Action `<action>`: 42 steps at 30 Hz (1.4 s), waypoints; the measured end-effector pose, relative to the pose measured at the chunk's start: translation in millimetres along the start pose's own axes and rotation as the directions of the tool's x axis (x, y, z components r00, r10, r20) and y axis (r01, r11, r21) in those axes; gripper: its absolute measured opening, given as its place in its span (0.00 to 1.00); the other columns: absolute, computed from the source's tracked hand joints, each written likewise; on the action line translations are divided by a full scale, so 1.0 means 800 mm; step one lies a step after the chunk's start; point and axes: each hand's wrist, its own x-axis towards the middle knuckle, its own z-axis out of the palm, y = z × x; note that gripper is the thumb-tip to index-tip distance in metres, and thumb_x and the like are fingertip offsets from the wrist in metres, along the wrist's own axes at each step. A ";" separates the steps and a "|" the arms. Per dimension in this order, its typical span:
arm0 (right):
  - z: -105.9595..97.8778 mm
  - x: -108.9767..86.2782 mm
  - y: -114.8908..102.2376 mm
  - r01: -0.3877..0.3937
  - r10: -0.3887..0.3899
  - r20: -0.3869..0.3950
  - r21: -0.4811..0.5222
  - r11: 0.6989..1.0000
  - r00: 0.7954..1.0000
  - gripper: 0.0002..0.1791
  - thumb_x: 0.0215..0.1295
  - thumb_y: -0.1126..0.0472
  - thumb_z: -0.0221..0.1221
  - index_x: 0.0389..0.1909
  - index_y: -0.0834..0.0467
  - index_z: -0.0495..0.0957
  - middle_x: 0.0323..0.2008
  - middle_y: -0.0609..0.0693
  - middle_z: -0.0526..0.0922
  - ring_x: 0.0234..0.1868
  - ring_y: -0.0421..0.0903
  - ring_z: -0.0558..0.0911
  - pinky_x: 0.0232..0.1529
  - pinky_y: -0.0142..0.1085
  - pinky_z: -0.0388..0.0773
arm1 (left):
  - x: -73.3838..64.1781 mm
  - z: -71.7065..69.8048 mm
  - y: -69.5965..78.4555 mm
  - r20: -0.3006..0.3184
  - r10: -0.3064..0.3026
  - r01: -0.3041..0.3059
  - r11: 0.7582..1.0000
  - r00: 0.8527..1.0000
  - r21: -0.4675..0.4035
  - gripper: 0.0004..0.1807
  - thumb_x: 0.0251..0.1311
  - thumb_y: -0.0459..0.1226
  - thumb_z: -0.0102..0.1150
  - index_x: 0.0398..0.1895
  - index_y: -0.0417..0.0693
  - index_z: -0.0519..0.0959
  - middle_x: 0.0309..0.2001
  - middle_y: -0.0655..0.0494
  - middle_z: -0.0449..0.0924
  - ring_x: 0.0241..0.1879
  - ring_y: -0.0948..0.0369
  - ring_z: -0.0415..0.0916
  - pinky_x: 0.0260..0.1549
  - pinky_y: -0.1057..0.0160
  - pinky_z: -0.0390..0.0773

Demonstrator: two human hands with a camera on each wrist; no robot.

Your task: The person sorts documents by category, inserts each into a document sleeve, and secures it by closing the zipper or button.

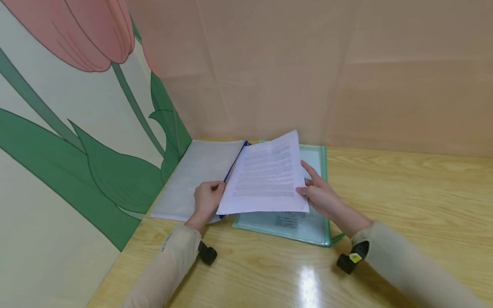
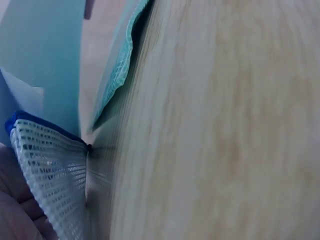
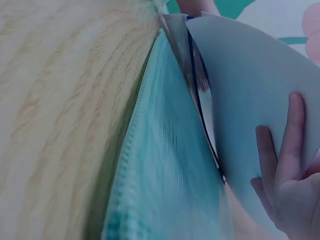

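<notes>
A white mesh zipper pouch (image 1: 181,184) with a blue zipper edge lies at the left of the table. My left hand (image 1: 208,196) grips its open right edge with curled fingers; the left wrist view shows the mesh (image 2: 50,170) lifted beside the palm. Printed paper (image 1: 265,171) slants up from that opening, its left edge at the blue zipper. I cannot tell how many sheets there are. My right hand (image 1: 321,194) pinches the paper's right edge, thumb on top and other fingers spread against the underside (image 3: 240,90). Beneath the paper lies a green zipper pouch (image 1: 308,229), partly covered.
The wooden table (image 1: 404,205) stretches to the right and toward me. A pinkish cloth backdrop (image 1: 289,77) rises behind it. On the left stands a panel with a tulip picture (image 1: 127,171). A green strap (image 1: 337,238) sticks out from the green pouch's near right corner.
</notes>
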 end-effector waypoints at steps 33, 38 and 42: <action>0.026 0.016 -0.012 0.177 -0.385 -0.262 -0.575 0.799 0.885 0.39 0.55 0.74 0.39 0.73 0.61 0.53 0.65 0.69 0.66 0.62 0.62 0.70 0.50 0.48 0.70 | 0.001 0.001 0.008 0.111 0.091 -0.104 0.987 0.990 0.119 0.13 0.63 0.38 0.56 0.43 0.42 0.85 0.40 0.47 0.87 0.39 0.54 0.84 0.39 0.56 0.82; 0.032 0.016 -0.022 0.193 -0.435 -0.239 -0.646 0.738 0.868 0.39 0.54 0.74 0.41 0.72 0.61 0.56 0.61 0.69 0.71 0.36 0.56 0.72 0.28 0.35 0.61 | 0.001 -0.004 0.014 0.133 0.096 -0.120 0.975 0.987 0.188 0.13 0.64 0.39 0.56 0.45 0.41 0.84 0.41 0.47 0.86 0.37 0.56 0.83 0.37 0.58 0.81; 0.035 0.018 -0.028 0.197 -0.453 -0.227 -0.673 0.713 0.862 0.40 0.52 0.76 0.41 0.72 0.61 0.56 0.62 0.69 0.70 0.27 0.53 0.67 0.25 0.36 0.59 | 0.001 -0.007 0.017 0.142 0.102 -0.131 0.967 0.985 0.217 0.13 0.64 0.39 0.56 0.45 0.42 0.85 0.40 0.47 0.86 0.32 0.58 0.82 0.33 0.60 0.80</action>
